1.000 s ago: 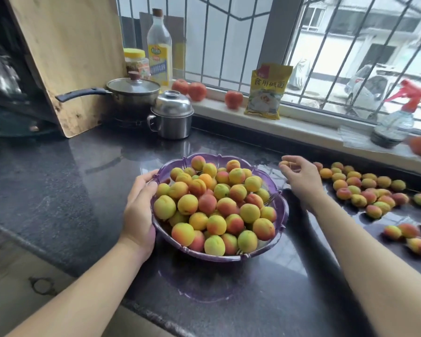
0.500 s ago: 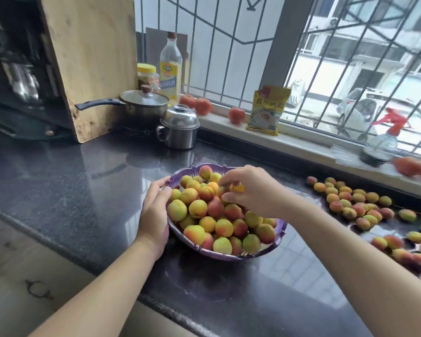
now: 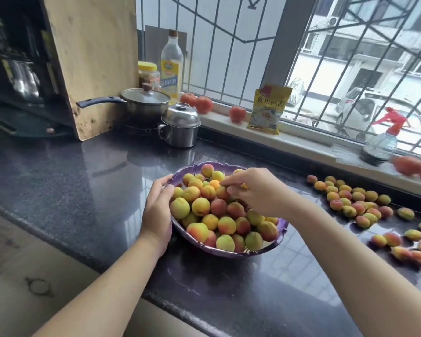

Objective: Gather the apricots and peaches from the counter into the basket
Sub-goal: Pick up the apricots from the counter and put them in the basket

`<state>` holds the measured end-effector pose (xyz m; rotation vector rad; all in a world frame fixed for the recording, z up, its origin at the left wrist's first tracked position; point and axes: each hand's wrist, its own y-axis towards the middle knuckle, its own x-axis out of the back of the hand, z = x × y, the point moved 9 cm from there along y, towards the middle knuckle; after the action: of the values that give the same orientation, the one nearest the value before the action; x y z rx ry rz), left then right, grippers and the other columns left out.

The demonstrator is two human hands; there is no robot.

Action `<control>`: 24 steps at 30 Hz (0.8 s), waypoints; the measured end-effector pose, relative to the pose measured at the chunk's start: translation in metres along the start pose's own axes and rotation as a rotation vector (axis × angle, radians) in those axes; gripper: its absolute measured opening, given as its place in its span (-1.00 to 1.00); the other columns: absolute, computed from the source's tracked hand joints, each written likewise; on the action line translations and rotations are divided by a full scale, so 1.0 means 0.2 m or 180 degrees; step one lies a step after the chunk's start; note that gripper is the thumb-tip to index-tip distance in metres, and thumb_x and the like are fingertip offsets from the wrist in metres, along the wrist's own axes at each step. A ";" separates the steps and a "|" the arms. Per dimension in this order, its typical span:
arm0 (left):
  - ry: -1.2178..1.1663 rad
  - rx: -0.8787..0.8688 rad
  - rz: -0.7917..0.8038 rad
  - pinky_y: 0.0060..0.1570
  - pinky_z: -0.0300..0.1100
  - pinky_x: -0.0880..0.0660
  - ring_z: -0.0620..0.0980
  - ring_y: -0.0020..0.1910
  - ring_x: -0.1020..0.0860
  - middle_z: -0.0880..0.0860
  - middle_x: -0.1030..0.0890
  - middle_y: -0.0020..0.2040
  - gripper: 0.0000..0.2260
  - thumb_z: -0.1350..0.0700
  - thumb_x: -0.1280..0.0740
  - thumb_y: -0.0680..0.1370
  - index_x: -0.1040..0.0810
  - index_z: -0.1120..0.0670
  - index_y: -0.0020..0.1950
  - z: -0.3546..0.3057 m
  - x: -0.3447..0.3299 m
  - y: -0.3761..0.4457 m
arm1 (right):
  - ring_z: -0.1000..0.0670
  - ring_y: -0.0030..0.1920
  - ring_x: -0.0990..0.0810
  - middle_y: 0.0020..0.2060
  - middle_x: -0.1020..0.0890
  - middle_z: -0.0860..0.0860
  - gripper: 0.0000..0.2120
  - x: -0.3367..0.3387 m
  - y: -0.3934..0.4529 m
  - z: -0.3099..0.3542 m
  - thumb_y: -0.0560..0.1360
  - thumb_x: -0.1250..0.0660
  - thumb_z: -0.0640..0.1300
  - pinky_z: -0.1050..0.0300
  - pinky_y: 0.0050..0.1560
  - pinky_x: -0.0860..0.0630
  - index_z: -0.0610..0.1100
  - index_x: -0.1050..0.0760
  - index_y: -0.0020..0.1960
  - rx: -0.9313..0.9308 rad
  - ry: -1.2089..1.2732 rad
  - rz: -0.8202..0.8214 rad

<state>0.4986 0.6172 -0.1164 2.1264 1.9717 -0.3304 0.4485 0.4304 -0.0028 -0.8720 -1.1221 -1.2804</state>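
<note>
**Setting fruit onto a full basket**

The right hand (image 3: 255, 190) hangs over the back of the basket (image 3: 265, 251), fingers curled down among the top fruit; small orange bits show at its fingertips and under the palm, but whether it grips one or has just let go, I cannot tell. The left hand (image 3: 158, 210) clasps the basket's near-left rim, thumb over the edge, steadying it.

The basket sits on the dark tabletop (image 3: 83, 190) and is heaped with apricots and peaches (image 3: 201, 206), the pile rising above the rim. Many more loose fruit (image 3: 350, 200) lie in a cluster on the tabletop to the right, near the window ledge, with a looser scatter nearer the right edge of view.

To do this step well, I would lay each fruit into a hollow between others, not on a crown where it could roll. Lower it until it touches, then open the fingers gently. The left hand's hold on the rim seems worth keeping, since the basket looks light and the pile high. The back half seems a bit lower than the front, so fill there first. With so much fruit left, space may run short, so pack snugly and avoid pressing, as ripe fruit likely bruises
</note>
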 end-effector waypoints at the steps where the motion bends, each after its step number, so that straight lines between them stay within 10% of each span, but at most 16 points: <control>1: -0.0012 -0.0014 0.0004 0.26 0.03 -0.60 0.02 0.23 -0.66 0.03 -0.69 0.24 -0.60 -0.06 -0.25 0.55 -0.58 -0.02 0.36 0.00 0.00 0.00 | 0.05 0.13 -0.59 0.17 -0.66 0.10 -0.72 0.00 0.00 -0.01 0.64 -0.29 -0.10 0.14 0.18 -0.53 0.05 -0.62 0.31 -0.0024 0.0029 -0.0087; 7: -0.0044 -0.0018 -0.0027 0.19 -0.01 -0.60 0.03 0.22 -0.67 0.03 -0.70 0.22 -0.72 -0.02 -0.26 0.60 -0.60 -0.07 0.27 0.00 0.01 0.00 | 0.11 0.09 -0.60 0.13 -0.67 0.12 -0.72 0.03 -0.04 -0.03 0.62 -0.33 -0.12 0.21 0.14 -0.52 0.03 -0.60 0.31 -0.0128 0.0489 -0.0527; 12: -0.0140 0.0043 -0.0085 0.29 0.11 -0.58 0.12 0.25 -0.67 0.05 -0.75 0.16 -0.77 0.10 -0.25 0.65 -0.66 -0.02 0.22 -0.01 0.01 -0.01 | 0.17 -0.01 -0.62 -0.02 -0.69 0.10 -0.80 0.16 -0.43 -0.37 0.60 -0.33 -0.24 0.34 0.04 -0.51 -0.06 -0.66 0.14 -0.0841 0.1221 -0.1981; 24: -0.0177 0.0310 0.0409 0.29 0.05 -0.59 0.10 0.26 -0.68 0.08 -0.73 0.21 -0.69 0.15 -0.17 0.71 -0.61 0.06 0.38 0.12 -0.38 -0.13 | -0.12 0.09 -0.57 0.05 -0.65 -0.10 -0.73 0.09 -1.33 -1.13 0.52 -0.24 -0.40 0.11 0.13 -0.45 -0.21 -0.65 0.08 -0.2310 0.0091 -0.2514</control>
<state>0.4666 0.5399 -0.1163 2.2647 1.8131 -0.4659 0.2174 0.1778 -0.0707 -0.9438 -1.0106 -2.4406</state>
